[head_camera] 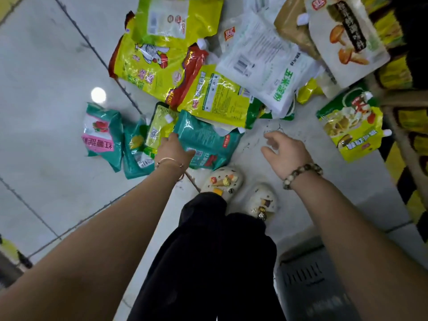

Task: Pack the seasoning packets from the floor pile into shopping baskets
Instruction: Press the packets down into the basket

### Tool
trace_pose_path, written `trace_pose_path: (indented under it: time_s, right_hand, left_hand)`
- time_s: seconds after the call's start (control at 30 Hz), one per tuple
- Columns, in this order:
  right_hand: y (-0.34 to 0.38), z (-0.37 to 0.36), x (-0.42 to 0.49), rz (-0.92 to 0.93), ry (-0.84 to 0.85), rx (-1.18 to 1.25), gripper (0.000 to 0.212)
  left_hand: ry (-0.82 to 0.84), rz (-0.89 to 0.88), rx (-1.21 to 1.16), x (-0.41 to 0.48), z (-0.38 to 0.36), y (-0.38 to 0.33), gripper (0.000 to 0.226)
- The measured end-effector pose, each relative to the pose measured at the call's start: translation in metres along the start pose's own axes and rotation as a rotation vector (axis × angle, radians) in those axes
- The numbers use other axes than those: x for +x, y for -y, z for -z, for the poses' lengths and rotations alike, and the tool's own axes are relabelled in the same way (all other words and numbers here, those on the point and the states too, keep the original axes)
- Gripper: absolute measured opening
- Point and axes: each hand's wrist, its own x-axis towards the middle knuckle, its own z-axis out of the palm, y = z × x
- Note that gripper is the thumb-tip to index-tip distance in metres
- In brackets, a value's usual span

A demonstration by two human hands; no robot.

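L hand (172,148) grips the teal packet (206,140) at its left edge, thumb on top; pkt sits at the near edge of the pile (208,89) on the floor (46,112), just ahead of my shoes (223,179); R hand (286,152) hovers, fingers (269,136) loose & holding nothing (green-yellow pouch (352,126) lies off to its right); grey basket (305,279) by my R leg.

packets (215,93) — yellow, white, overlapping on floor (46,140) | teal packet (208,140) at front | basket (301,279) grey, lower right
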Motion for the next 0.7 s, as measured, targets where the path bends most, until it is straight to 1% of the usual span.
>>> trace_pose_path:
  time_s: [0.1, 0.17, 0.23, 0.3, 0.37, 0.43, 0.5, 0.53, 0.57, 0.6, 0.63, 0.67, 0.7]
  right_hand:
    - [-0.009, -0.022, 0.024, 0.075, -0.111, 0.13, 0.027]
    - [-0.015, -0.032, 0.033, 0.141, -0.135, 0.156, 0.023]
    - [-0.019, -0.038, 0.04, 0.178, -0.128, 0.123, 0.024]
    - [-0.02, -0.042, 0.045, 0.178, -0.087, 0.101, 0.03]
    - [-0.013, -0.041, 0.047, 0.146, 0.02, 0.131, 0.046]
    - [-0.001, -0.039, 0.045, 0.157, 0.16, 0.081, 0.073]
    - [0.011, -0.037, 0.042, 0.221, 0.285, 0.025, 0.099]
    - [0.017, -0.036, 0.042, 0.256, 0.333, 0.005, 0.106]
    - [0.021, -0.036, 0.041, 0.279, 0.371, -0.023, 0.107]
    - [0.024, -0.035, 0.042, 0.286, 0.404, -0.053, 0.105]
    - [0.026, -0.033, 0.043, 0.276, 0.443, -0.049, 0.099]
    - [0.027, -0.03, 0.043, 0.242, 0.488, 0.003, 0.089]
    - [0.029, -0.025, 0.043, 0.202, 0.527, 0.089, 0.074]
  left_hand:
    - [-0.065, 0.055, 0.086, 0.034, -0.016, 0.012, 0.071]
    - [-0.084, 0.075, 0.065, 0.05, -0.02, 0.016, 0.066]
    - [-0.05, 0.043, -0.007, 0.057, -0.017, 0.016, 0.048]
    - [-0.011, -0.052, -0.05, 0.051, -0.01, 0.013, 0.028]
    - [0.01, -0.203, -0.076, 0.033, -0.004, 0.008, 0.015]
    - [0.071, -0.363, -0.041, 0.007, 0.0, 0.003, 0.012]
    - [0.072, -0.561, 0.062, -0.021, 0.003, 0.001, 0.016]
    - [0.047, -0.662, 0.047, -0.034, 0.007, 0.0, 0.018]
    - [0.031, -0.732, -0.04, -0.043, 0.015, -0.003, 0.015]
    - [0.05, -0.769, -0.164, -0.05, 0.024, -0.006, 0.011]
    - [0.081, -0.777, -0.265, -0.054, 0.033, -0.01, 0.015]
    - [0.114, -0.772, -0.335, -0.056, 0.04, -0.014, 0.019]
    - [0.142, -0.749, -0.375, -0.055, 0.043, -0.017, 0.019]
